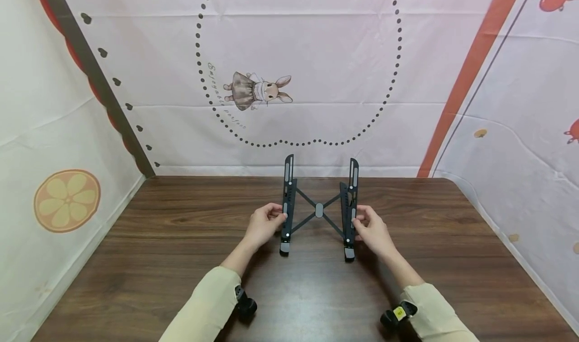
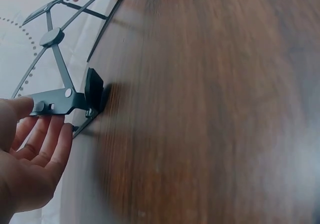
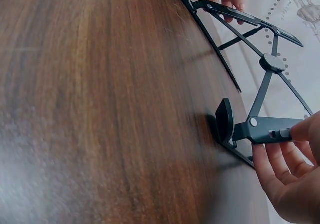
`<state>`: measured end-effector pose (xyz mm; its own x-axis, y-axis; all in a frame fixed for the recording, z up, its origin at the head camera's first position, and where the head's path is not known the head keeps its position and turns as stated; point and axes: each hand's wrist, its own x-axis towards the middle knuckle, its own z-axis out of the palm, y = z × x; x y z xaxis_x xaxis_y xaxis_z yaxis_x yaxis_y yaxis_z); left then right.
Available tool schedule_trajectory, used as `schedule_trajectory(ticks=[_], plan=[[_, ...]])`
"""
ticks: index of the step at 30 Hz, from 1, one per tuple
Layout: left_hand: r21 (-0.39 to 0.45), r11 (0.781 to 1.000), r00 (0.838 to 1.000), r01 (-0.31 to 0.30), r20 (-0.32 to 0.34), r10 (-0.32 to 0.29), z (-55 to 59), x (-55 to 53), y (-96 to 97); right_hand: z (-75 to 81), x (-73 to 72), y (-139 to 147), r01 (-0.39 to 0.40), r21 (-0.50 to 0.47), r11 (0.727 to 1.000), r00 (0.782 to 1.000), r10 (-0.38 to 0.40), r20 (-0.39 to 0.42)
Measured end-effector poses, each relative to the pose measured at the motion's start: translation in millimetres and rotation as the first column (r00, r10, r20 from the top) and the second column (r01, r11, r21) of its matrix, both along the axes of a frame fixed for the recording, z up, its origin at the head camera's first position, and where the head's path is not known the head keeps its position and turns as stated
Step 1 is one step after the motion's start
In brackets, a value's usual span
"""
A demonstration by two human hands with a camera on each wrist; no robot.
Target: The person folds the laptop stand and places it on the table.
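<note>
Hands [image 1: 264, 226] [image 1: 375, 232] — 2 — pinching black stand [image 1: 319, 210]

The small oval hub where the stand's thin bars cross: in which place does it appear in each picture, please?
Head: the oval hub is below and slightly right of the centre, between the left hand and the right hand.
Left wrist: upper left.
Right wrist: upper right.
Shared landmark: the dotted line on the pale cloth.
</note>
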<state>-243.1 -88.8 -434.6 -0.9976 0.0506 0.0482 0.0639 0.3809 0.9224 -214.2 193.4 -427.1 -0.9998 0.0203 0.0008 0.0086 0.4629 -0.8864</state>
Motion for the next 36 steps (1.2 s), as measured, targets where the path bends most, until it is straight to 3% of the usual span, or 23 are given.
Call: schedule_trajectory(ticks=[10,36], plan=[[0.092,0.996,1.0,-0.018,0.024,0.015,-1.4,-2.1,4.8,1.8,-0.6,-4,0.024,0.001,1.0,1.0,-0.024,-0.002],[0.059,0.998,0.996,-0.024,0.082,0.019,-1.1,3.1,-9.9,2.9,-2.1,-17,0.032,-0.023,0.999,0.999,-0.033,-0.004]])
